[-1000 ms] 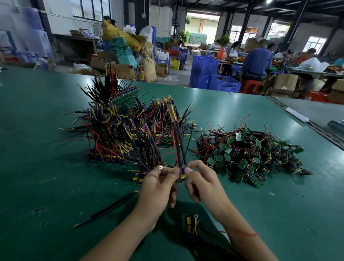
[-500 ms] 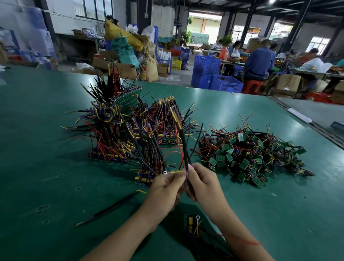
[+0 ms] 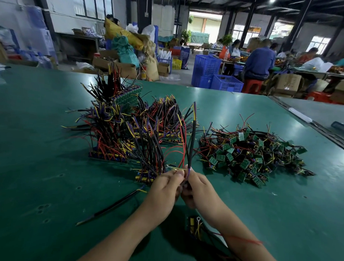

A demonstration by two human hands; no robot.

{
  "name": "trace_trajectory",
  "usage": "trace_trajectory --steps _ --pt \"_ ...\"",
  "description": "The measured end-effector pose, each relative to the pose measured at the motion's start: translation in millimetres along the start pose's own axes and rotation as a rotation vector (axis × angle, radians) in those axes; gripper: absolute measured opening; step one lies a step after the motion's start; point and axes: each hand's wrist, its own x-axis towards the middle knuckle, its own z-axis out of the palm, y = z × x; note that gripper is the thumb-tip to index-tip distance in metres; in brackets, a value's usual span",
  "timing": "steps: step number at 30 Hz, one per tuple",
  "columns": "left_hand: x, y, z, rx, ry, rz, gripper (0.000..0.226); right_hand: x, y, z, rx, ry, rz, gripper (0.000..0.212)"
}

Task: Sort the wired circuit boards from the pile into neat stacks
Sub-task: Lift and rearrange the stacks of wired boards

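My left hand (image 3: 164, 185) and my right hand (image 3: 197, 187) meet at the table's middle front, both pinched on one wired circuit board (image 3: 192, 142) whose black sleeved lead with yellow, purple and red wires stands upright; the board itself is hidden between my fingers. A loose pile of small green boards with tangled wires (image 3: 250, 155) lies to the right. Neat stacks of boards with wires pointing up (image 3: 124, 128) stand to the left and behind my hands. Another wired board (image 3: 194, 225) lies on the mat under my wrists.
A single black sleeved wire (image 3: 114, 206) lies on the green table mat (image 3: 39, 174) at the front left. The table's right edge has a metal strip (image 3: 311, 123). Beyond the far edge are blue crates (image 3: 216, 75), cardboard boxes and seated workers.
My two hands have closed together and dropped slightly toward me. The held board's lead now stands straighter and further right than before.
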Motion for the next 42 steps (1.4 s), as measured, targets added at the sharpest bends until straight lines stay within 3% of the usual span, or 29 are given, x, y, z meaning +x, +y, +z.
trace_trajectory --steps 7,10,13,17,23,29,31,35,38,42 --pt "3 1 -3 -0.103 -0.071 -0.018 0.057 1 -2 1 0.195 0.065 0.066 0.052" --pt "4 -1 -2 -0.083 0.026 -0.031 0.052 0 -1 4 0.266 0.094 0.043 0.062" --pt "7 -1 -2 -0.207 0.069 -0.073 0.042 2 1 6 0.26 0.087 -0.008 0.056" --pt "13 -2 -7 -0.372 0.144 -0.094 0.043 10 5 -3 0.291 0.235 -0.027 0.053" --pt "11 -3 -3 -0.221 0.267 -0.104 0.041 13 5 -14 0.32 0.329 -0.037 0.037" --pt "7 -4 2 -0.063 0.2 -0.031 0.049 14 11 2 0.342 0.171 0.015 0.042" --pt "7 -7 1 0.065 0.223 0.014 0.038 13 13 4 0.32 0.102 0.017 0.033" --pt "11 -12 -5 0.207 0.315 0.038 0.057 12 16 4 0.269 0.046 -0.026 0.032" --pt "11 -12 -4 0.215 0.239 0.029 0.028 8 11 7 0.12 0.092 -0.148 0.014" --pt "9 -14 2 0.217 0.095 -0.034 0.043 8 10 4 0.118 0.233 -0.137 0.018"
